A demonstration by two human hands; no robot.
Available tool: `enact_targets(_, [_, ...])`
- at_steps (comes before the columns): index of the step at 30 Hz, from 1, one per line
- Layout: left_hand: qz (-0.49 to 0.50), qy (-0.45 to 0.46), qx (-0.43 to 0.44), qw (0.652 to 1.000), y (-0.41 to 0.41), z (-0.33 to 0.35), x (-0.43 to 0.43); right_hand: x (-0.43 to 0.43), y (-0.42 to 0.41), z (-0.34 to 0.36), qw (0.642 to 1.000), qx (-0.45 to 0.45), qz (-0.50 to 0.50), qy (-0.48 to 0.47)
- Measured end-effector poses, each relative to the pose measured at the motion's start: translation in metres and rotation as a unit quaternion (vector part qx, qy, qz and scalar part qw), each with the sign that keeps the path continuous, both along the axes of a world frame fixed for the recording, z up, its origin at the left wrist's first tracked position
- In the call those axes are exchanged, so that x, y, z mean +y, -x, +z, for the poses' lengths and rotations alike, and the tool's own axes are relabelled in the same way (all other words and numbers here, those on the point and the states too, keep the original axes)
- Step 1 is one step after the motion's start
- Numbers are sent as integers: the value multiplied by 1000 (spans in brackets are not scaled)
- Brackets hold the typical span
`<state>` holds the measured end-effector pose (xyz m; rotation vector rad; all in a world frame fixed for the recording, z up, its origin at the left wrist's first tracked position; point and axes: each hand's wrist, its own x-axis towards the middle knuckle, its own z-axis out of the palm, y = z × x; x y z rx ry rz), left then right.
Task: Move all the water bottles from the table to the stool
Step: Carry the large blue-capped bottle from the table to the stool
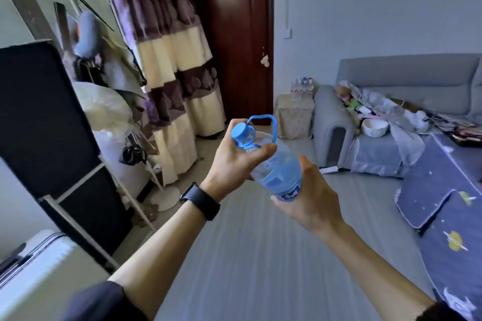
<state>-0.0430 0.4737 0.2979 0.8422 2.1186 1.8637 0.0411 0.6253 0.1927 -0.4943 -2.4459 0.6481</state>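
Note:
A large clear water bottle (276, 164) with a blue cap, a blue carry loop and a blue label is tilted in the air in front of me, cap toward the upper left. My left hand (232, 164) grips its neck just below the cap. My right hand (310, 195) cups the bottle's lower body from underneath. Far across the room, several small water bottles (302, 87) stand on a cloth-covered stool (296, 117) between the dark door and the sofa arm.
A grey sofa (391, 112) piled with clothes and a white bowl (374, 126) lies at the right. A blue patterned cloth (448, 203) covers a surface at the right edge. A black panel (52, 122), a striped curtain (172, 65) and a white floor stand (164, 198) crowd the left.

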Motion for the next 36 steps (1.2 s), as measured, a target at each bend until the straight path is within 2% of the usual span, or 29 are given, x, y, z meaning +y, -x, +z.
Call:
enact_targets(10, [-59,-5,22,998,190,-3,105,92,165,0,998,6,-58,-3])
enact_targets(21, [-79,46,-12,996,374,-81,250,214,329,-80,994,-43,-81,62])
enact_targets(28, [-47,81,-64,994,495,-109,350,314,450,-104,989,-74,-51,115])
enact_targets(36, [-44,109,-119,986,623,-131,444,401,574,-125,985,-116,-47,115])
